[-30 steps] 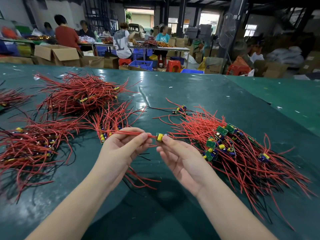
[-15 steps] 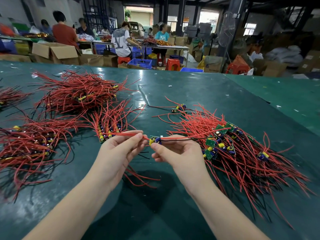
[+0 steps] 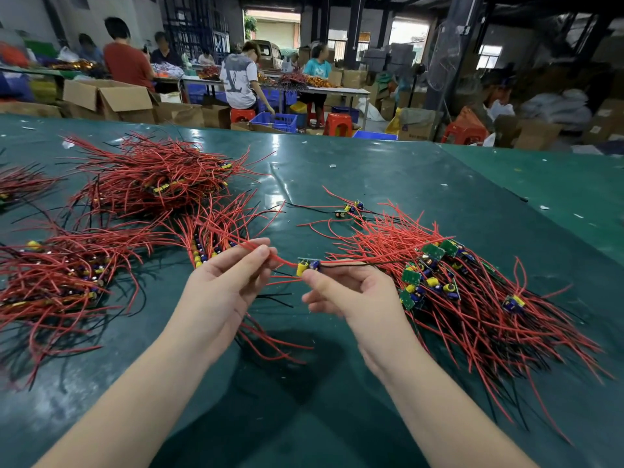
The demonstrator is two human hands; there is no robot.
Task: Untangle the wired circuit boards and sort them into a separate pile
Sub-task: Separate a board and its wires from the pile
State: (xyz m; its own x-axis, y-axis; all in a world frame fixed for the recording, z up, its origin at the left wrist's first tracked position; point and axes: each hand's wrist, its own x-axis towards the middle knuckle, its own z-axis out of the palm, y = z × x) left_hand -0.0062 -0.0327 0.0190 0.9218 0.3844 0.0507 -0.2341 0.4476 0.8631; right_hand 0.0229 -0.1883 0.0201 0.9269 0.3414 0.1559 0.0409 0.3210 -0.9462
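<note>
A small green circuit board (image 3: 308, 265) with yellow and blue parts hangs between my hands above the green table. My right hand (image 3: 351, 292) pinches it from below. Its red wires (image 3: 280, 261) run left to my left hand (image 3: 226, 285), which pinches them between thumb and fingers. A tangled heap of wired boards (image 3: 452, 292) lies to the right, touching my right hand. Sorted piles lie left: a small one (image 3: 216, 238) just beyond my left hand, a big one (image 3: 152, 184) farther back, another (image 3: 57, 278) at the near left.
A loose board with wires (image 3: 351, 209) lies beyond the right heap. The green table (image 3: 371, 170) stretches far back. Behind it are cardboard boxes (image 3: 108, 96), red stools (image 3: 337, 123), blue crates (image 3: 277, 121) and several people at other tables.
The board in my right hand has shifted a little left toward my left hand, and its wires have come farther out of the right heap. Both hands keep their hold.
</note>
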